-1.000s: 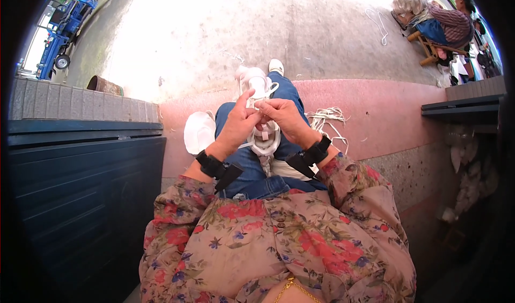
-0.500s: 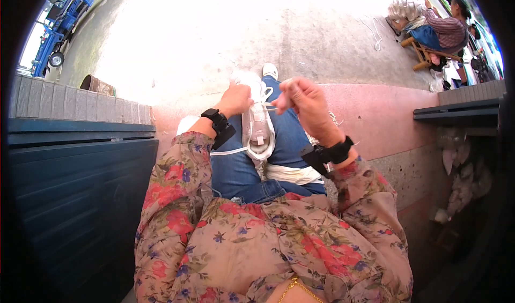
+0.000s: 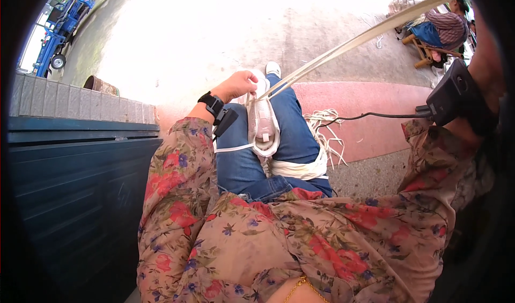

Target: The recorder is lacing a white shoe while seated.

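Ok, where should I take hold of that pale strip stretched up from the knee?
Grip the pale strip on its bare taut span just beyond the left hand, coming from the right side. It runs straight and flat there, while its lower end is pinched against the white woven piece.

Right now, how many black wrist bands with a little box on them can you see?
2. One black wrist band is on the left wrist, beside the white shoe piece. The other black wrist band is on the raised right wrist at the picture's right edge.
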{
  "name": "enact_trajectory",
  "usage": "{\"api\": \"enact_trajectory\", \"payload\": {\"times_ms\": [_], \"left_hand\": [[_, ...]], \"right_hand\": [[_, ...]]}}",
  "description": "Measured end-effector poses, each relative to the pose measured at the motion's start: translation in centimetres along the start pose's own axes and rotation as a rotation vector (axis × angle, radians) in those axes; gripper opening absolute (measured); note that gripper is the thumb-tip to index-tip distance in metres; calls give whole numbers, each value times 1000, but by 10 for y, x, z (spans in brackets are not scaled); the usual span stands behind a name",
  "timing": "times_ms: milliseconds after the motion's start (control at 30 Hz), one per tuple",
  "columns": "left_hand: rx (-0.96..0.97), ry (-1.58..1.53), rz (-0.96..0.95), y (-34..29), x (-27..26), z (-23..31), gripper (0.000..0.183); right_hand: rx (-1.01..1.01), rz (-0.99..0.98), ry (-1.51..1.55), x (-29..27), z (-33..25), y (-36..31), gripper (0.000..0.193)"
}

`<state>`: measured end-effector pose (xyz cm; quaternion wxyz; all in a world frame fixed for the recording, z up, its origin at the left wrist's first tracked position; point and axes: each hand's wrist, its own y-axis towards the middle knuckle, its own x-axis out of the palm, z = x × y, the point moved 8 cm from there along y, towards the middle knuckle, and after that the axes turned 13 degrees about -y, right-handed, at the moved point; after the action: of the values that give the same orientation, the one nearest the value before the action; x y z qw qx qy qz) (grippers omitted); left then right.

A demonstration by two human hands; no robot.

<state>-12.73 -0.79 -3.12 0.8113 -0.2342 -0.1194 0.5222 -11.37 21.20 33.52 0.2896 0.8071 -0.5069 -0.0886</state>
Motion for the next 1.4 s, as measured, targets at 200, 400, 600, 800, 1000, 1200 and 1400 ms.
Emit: {"api": "enact_trajectory", "payload": {"times_ms": [200, 400, 600, 800, 1000, 1200, 1400], "left_hand": [[373, 756, 134, 8, 35, 25, 23], [664, 1210, -32, -6, 85, 33, 7], [383, 1032, -19, 24, 77, 13, 19], [67, 794, -159, 61, 58, 8, 25], [284, 973, -204, 49, 66, 10, 21], [168, 854, -179, 53, 74, 11, 39], [37, 860, -172, 56, 66, 13, 46]], "right_hand": [[16, 38, -102, 2, -3, 1, 29], [40, 91, -209, -5, -2, -3, 29], [55, 142, -316, -11, -3, -7, 29], [60, 184, -422, -13, -8, -4, 29], [79, 221, -490, -9, -6, -2, 29], [102, 268, -576, -13, -6, -3, 29], [111, 301, -649, -10, -15, -5, 29]]}}
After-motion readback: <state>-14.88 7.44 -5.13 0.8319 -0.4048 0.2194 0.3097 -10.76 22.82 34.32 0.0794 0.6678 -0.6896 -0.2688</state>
